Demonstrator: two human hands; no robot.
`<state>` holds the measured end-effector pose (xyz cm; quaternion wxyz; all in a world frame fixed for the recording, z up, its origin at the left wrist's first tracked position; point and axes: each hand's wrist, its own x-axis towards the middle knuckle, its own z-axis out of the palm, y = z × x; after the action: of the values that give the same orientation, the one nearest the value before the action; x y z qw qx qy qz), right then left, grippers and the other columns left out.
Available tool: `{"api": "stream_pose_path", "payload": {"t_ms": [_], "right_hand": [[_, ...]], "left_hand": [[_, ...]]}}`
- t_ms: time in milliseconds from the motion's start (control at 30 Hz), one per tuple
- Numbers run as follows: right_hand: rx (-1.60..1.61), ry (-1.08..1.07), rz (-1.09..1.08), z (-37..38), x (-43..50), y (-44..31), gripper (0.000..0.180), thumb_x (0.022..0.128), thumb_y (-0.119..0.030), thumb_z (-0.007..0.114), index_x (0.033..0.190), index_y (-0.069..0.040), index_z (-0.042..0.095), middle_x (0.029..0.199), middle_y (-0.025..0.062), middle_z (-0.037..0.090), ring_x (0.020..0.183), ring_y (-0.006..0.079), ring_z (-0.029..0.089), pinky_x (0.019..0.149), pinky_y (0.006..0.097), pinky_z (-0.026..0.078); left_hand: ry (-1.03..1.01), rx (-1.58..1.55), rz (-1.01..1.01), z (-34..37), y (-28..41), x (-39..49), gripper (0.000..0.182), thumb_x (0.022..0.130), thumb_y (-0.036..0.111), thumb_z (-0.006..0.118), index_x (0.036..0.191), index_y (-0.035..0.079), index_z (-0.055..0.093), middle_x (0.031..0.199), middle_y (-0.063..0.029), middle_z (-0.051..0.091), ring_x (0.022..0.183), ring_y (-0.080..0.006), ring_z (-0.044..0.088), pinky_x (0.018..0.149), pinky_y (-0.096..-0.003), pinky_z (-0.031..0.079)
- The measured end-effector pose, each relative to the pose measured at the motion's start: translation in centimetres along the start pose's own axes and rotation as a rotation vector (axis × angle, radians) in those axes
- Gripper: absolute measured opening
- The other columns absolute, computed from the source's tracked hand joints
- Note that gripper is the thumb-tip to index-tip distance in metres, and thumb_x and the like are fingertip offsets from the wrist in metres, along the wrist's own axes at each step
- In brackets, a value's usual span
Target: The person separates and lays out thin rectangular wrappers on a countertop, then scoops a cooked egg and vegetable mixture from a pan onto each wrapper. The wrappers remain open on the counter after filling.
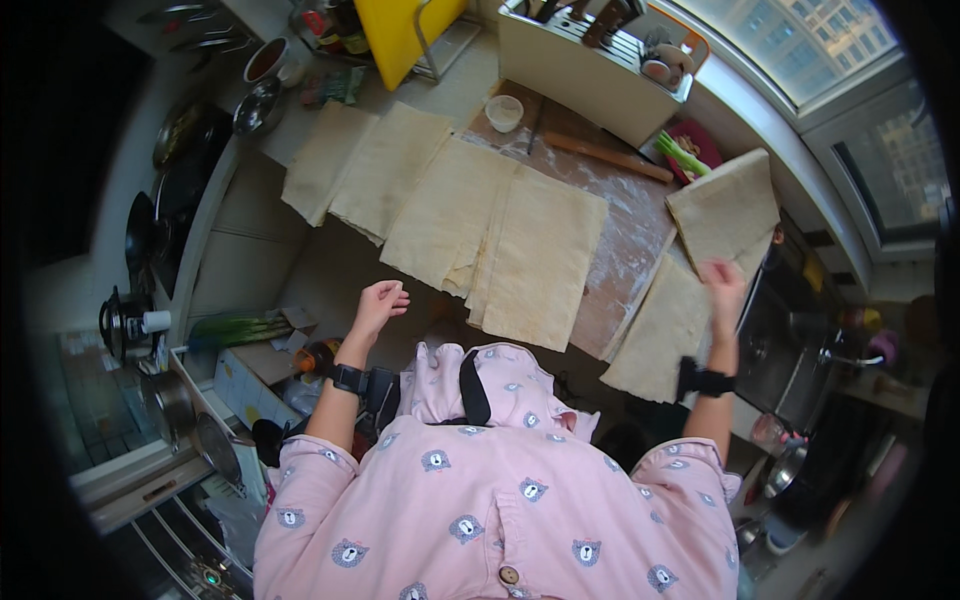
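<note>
Several folded, pale tan sheets that look like flatbread or tofu skin lie across the counter; the middle sheet [450, 206] and the one beside it [544, 259] hang over the front edge. My left hand [382, 304] is in the air in front of the middle sheet, fingers curled, with nothing visible in it. At the right, my right hand [724, 281] is blurred over the junction of an upper folded sheet [724, 210] and a lower sheet [664, 330]. Whether it touches or grips either one is unclear.
Behind the sheets, a floured wooden board [626, 247] carries a rolling pin [607, 156] and a small white bowl [504, 112]. A knife-and-utensil holder [585, 71] stands at the back. Green stalks lie on a red plate [701, 139]. To the right is a sink [772, 330].
</note>
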<state>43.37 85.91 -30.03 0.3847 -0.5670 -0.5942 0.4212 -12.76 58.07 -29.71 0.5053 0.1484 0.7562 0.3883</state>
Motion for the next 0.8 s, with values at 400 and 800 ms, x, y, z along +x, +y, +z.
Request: {"api": "stream_pose_path", "payload": {"t_ms": [400, 800], "right_hand": [[-0.254, 0.07, 0.276, 22.8, -12.7, -3.1, 0.052, 0.065, -0.023, 0.078, 0.104, 0.003, 0.055, 0.077, 0.0142, 0.057, 0.076, 0.0288, 0.058, 0.072, 0.0373, 0.049], [-0.032, 0.069, 0.102, 19.1, -13.8, -9.5, 0.034, 0.087, -0.009, 0.058, 0.115, 0.004, 0.046, 0.103, 0.0253, 0.061, 0.098, 0.0373, 0.06, 0.082, 0.0371, 0.048]], "left_hand": [[-0.178, 0.351, 0.26, 11.9, -0.7, 7.7, 0.045, 0.083, 0.018, 0.068, 0.12, -0.003, 0.052, 0.087, -0.0093, 0.064, 0.073, -0.0143, 0.062, 0.065, -0.0271, 0.052], [-0.071, 0.39, 0.286, 10.7, 0.3, 7.6, 0.03, 0.093, 0.029, 0.056, 0.091, 0.0, 0.063, 0.072, -0.0064, 0.063, 0.061, -0.0133, 0.061, 0.054, -0.0247, 0.049]]}}
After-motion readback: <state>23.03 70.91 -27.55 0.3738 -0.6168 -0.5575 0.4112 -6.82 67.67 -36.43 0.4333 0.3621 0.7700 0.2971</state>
